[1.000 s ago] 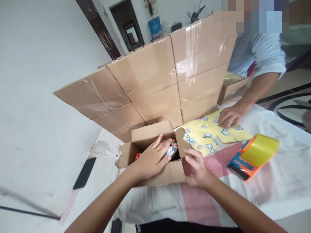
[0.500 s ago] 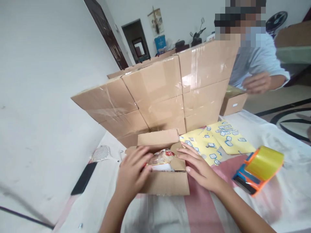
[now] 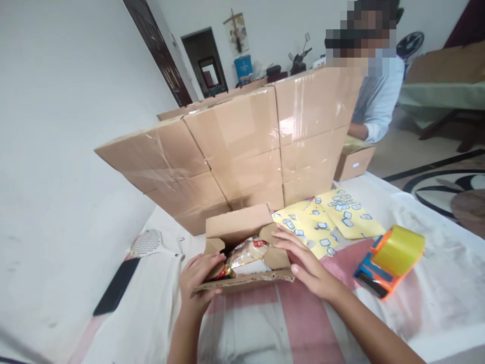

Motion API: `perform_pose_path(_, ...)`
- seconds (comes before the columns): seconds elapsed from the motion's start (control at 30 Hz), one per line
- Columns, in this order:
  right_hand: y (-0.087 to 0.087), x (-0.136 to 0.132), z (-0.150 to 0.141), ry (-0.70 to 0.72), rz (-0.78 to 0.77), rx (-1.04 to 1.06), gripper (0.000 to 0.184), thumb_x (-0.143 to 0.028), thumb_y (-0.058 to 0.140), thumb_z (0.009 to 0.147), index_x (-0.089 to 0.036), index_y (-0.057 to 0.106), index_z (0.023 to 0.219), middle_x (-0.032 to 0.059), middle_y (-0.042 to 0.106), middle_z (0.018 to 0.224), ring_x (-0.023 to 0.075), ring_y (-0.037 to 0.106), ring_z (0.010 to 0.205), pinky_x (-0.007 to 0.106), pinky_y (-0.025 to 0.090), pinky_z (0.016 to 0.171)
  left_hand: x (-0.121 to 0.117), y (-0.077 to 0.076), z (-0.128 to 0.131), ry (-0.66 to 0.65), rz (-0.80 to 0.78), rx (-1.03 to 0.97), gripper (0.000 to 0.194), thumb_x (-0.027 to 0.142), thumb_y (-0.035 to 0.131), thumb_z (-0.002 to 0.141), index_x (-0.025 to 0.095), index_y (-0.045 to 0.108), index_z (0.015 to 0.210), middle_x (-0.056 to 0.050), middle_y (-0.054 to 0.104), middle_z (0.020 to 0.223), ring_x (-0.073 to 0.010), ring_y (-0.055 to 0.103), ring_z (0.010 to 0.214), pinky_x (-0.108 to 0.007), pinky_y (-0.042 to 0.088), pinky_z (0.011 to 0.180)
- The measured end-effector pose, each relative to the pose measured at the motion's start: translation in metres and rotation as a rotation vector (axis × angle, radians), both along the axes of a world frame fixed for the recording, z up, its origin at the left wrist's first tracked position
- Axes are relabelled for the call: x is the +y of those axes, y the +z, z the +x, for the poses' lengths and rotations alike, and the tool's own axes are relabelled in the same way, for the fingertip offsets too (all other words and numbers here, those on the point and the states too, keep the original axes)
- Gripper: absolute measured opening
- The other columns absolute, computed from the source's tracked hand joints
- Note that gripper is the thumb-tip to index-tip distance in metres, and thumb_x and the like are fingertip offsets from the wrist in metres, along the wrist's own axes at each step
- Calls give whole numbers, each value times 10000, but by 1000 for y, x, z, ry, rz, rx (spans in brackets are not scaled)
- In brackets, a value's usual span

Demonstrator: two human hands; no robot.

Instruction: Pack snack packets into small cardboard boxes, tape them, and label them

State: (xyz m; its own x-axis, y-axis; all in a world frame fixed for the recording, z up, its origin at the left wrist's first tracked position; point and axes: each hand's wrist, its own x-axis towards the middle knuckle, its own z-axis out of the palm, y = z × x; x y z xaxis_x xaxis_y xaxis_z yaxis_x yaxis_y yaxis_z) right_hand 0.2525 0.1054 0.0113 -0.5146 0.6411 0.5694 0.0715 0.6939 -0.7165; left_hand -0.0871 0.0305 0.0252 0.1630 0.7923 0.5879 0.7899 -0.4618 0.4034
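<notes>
An opened small cardboard box [image 3: 227,230] sits before me with its back flap standing up. Inside lie a clear plastic packet [image 3: 246,252] with red print and a shiny red-and-gold wrapper [image 3: 225,273]. My left hand [image 3: 199,278] is closed around the box's front left corner, fingers over the side flap and thumb under the front flap [image 3: 250,281]. At the right side, my right hand [image 3: 303,263] rests with fingers stretched out against the right flap [image 3: 275,253].
A taped cardboard partition [image 3: 246,151] stands behind the box. To the right are yellow sheets [image 3: 348,212] with stickers and a tape dispenser [image 3: 390,263]. A black phone-like slab [image 3: 116,287] and a white perforated paddle [image 3: 151,243] lie left. Another person [image 3: 381,96] sits beyond.
The front flap has swung up from hanging toward me. My left hand has moved down to the front left corner. The other person's hand has lowered behind the partition.
</notes>
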Motion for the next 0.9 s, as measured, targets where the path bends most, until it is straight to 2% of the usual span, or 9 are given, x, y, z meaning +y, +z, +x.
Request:
perform_pose_path(0.17,-2,-3,-2,10,-42,45,477,-612,481,1009,-269,570,1328,145,401,1560,343,336,1522,545,370,1200,-8,-12,21,161,-122,-426,590,604,424,1006,249,548,1461,-129,731,1303,-313,654,1281,-495,512,1100)
perform_pose_path(0.27,-3,3,-14,-59,-180,124,371,-563,579,980,-276,584,1215,111,288,1642,327,238,1571,536,281,1252,-6,-14,38,370,-178,-599,655,457,533,1009,288,301,1598,-116,426,1638,-283,411,1516,-476,406,1225)
perform_pose_path(0.33,3,10,-24,-79,-336,175,456,-464,644,965,-326,488,1370,93,254,1681,287,222,1583,520,254,1266,-3,-10,43,414,-180,-589,709,431,526,1016,327,193,1633,-67,180,1743,-278,247,1589,-461,346,1266)
perform_pose_path(0.4,14,16,-33,-69,-432,206,745,-406,686,939,-360,274,1558,101,270,1688,264,256,1574,506,286,1253,-3,-5,41,428,-175,-464,726,391,505,1027,343,133,1649,-53,72,1761,-296,156,1611,-504,287,1288)
perform_pose_path(0.47,28,17,-40,-37,-352,213,863,-334,673,940,-351,142,1621,112,439,1595,254,389,1506,504,332,1223,-6,0,35,443,-137,-224,738,334,502,1027,331,118,1657,-71,22,1762,-334,56,1619,-602,216,1287)
perform_pose_path(0.57,47,10,-44,67,-29,107,652,-221,616,934,-336,381,1531,42,725,1171,241,652,1180,503,406,1135,-12,7,28,399,-36,178,720,204,465,1019,316,153,1658,-90,172,1741,-337,71,1618,-669,166,1270)
perform_pose_path(0.63,53,5,-44,99,82,31,362,-188,586,922,-312,611,1261,-2,750,978,228,694,1020,478,446,1055,-15,15,31,277,-1,379,705,111,401,1007,314,197,1651,-64,421,1646,-267,294,1574,-602,132,1300)
perform_pose_path(0.7,56,4,-41,91,84,11,196,-173,561,921,-277,653,1060,-15,753,919,218,702,978,451,461,1005,-17,24,41,167,5,500,678,91,374,1001,301,257,1636,-28,572,1534,-217,468,1478,-518,146,1314)
perform_pose_path(0.9,52,10,-37,82,67,2,264,-200,548,928,-258,654,1162,3,759,996,202,687,957,419,474,979,-20,31,85,249,-20,537,645,512,547,967,233,472,1543,-153,583,1503,-406,557,1364,-600,470,1077)
